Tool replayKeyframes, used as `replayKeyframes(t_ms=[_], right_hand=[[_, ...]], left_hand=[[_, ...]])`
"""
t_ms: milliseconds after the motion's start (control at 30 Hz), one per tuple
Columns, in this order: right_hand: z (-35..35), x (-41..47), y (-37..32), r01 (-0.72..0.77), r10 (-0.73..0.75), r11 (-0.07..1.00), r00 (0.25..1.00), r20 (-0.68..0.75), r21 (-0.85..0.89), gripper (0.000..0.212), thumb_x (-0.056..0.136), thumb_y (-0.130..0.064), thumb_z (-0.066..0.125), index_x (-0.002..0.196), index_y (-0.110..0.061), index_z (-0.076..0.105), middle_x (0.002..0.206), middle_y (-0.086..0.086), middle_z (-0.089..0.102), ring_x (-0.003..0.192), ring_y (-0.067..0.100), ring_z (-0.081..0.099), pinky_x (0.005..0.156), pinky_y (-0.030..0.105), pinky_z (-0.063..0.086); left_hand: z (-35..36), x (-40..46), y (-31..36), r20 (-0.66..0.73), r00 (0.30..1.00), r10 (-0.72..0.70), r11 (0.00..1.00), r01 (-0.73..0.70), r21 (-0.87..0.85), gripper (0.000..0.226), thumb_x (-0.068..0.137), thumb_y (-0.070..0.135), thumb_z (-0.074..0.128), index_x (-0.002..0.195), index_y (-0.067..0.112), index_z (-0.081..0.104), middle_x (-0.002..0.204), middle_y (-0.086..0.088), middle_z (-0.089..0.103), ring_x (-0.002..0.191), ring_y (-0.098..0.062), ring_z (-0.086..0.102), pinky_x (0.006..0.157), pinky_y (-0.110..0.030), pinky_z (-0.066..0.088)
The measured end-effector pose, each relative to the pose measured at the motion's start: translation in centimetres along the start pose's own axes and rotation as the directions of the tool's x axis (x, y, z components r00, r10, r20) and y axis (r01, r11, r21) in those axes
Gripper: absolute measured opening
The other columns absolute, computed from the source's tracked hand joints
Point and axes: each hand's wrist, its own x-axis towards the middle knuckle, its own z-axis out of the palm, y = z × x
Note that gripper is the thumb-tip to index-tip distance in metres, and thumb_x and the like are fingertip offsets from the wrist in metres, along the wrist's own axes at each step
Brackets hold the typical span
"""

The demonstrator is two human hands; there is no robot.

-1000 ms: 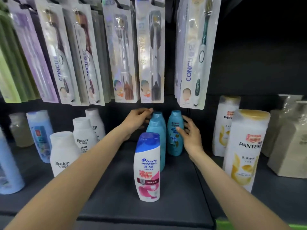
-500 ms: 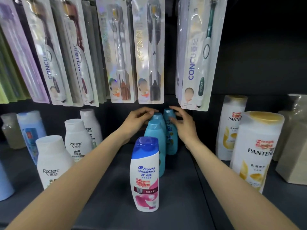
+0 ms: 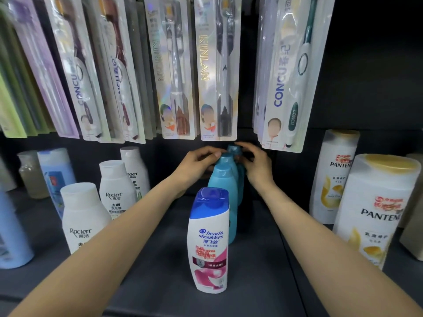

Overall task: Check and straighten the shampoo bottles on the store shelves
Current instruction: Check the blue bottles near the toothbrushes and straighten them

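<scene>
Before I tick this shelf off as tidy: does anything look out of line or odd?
Nothing is spilled or tipped. The teal bottles file closely behind the Head & Shoulders bottle, all upright. The left hand and right hand hold the rear ones, so their final line is unsettled.

— What stands where on the shelf (image 3: pixel 160 271)?

— A head & shoulders bottle (image 3: pixel 209 243) stands at the front centre. Directly behind it, a row of bottles (image 3: pixel 223 181) runs toward the back. The left hand (image 3: pixel 196 165) and the right hand (image 3: pixel 256 163) meet at the caps of the rearmost ones.

— And to the sides?

— Left of the row stand three Raclen bottles (image 3: pixel 83 213), one behind another. Right of it stand two Pantene bottles (image 3: pixel 375 209), front and back. Toothbrush packs (image 3: pixel 215 69) hang above the row.
</scene>
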Motion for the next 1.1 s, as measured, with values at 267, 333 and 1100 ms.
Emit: replayKeyframes(t_ms=[267,333,1100], right_hand=[[1.0,-0.1,-0.5,0.01,-0.01,1.0,1.0,-0.004,-0.005,0.036,0.085,0.002,0.056,0.116,-0.015,0.063,0.118,0.006,0.064,0.109,0.018,0.058,0.094,0.023,0.044],[0.9,-0.2,-0.7,-0.004,0.004,1.0,1.0,-0.003,0.007,0.036,0.086,0.0,0.056,0.118,-0.016,0.063,0.118,0.005,0.064,0.108,0.017,0.058,0.096,0.027,0.045],[-3.6,-16.4,-13.6,-0.061,0.028,0.99,0.968,-0.249,-0.124,0.022,0.087,-0.009,0.052,0.084,-0.028,0.063,0.074,0.005,0.066,0.065,0.017,0.058,0.065,0.035,0.049]], left_hand=[[0.0,0.0,0.1,-0.019,1.0,-0.009,1.0,0.009,0.019,0.022,0.096,0.017,0.05,0.114,0.01,0.062,0.102,-0.009,0.064,0.087,-0.016,0.061,0.066,-0.016,0.054],[0.1,0.0,0.2,-0.029,1.0,-0.012,1.0,0.012,0.008,0.022,0.095,0.016,0.051,0.115,0.012,0.061,0.104,-0.007,0.064,0.088,-0.017,0.061,0.068,-0.016,0.054],[-3.2,-12.3,2.8,-0.262,0.938,0.229,0.939,-0.141,0.315,0.014,0.092,0.015,0.053,0.099,0.025,0.059,0.084,-0.001,0.066,0.077,-0.02,0.064,0.079,-0.039,0.054]])
